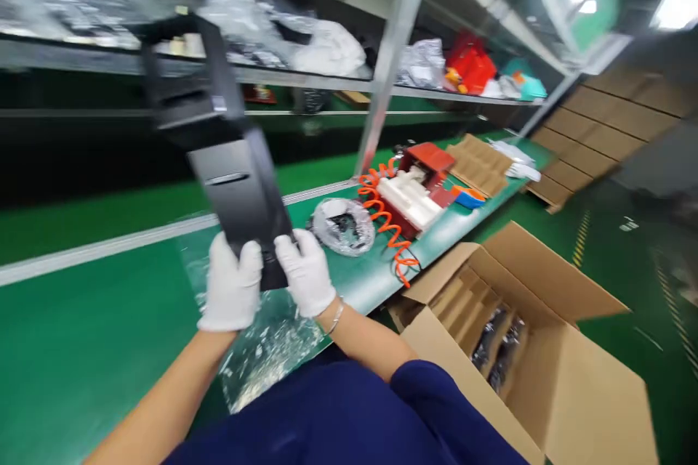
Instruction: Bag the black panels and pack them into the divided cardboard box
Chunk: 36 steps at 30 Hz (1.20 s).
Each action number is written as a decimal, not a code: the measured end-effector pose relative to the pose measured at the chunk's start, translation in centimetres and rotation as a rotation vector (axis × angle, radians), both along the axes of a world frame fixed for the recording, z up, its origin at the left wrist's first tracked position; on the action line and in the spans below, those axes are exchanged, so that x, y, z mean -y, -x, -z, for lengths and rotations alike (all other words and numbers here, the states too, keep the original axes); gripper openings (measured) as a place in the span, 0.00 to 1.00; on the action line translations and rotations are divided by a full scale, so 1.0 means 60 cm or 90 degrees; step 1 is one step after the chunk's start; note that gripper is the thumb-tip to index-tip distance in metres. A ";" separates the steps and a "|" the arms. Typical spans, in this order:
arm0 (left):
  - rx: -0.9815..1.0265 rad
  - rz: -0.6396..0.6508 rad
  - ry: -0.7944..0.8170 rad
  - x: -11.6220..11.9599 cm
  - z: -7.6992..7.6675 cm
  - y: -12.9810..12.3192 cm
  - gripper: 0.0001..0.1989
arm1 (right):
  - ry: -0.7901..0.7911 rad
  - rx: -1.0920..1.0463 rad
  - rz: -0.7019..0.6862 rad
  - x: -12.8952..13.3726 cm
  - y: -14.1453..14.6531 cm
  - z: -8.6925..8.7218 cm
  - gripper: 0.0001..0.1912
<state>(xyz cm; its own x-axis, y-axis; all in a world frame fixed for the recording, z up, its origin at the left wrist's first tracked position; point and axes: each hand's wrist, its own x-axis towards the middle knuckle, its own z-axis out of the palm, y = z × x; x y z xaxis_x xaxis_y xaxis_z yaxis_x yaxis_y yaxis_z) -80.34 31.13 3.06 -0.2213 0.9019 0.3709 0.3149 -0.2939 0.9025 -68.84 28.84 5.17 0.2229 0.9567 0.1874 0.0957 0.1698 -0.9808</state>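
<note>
I hold a long black plastic housing (234, 192) tilted above the glossy green bench (81, 349), my white-gloved left hand (232, 287) and right hand (308, 275) pinching its lower end. To my right, an open brown cardboard box (594, 392) holds cardboard dividers (462, 305) and dark shiny-wrapped pieces (506, 354).

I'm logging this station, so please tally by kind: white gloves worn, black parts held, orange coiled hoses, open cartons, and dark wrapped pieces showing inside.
White gloves: 2
Black part, held: 1
Orange coiled hose: 1
Open carton: 1
Dark wrapped pieces showing inside: 2
Total: 7
</note>
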 end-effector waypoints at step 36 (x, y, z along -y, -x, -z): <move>-0.010 0.069 -0.038 0.042 -0.038 0.009 0.38 | -0.068 0.027 -0.046 0.004 -0.012 -0.003 0.24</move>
<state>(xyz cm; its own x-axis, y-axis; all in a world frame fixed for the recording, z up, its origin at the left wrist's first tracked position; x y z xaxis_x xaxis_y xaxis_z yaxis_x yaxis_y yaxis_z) -80.87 28.62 5.34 -0.1175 0.8965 0.4272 0.2927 -0.3798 0.8775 -68.12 28.61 5.37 0.1442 0.9440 0.2967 0.1206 0.2808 -0.9521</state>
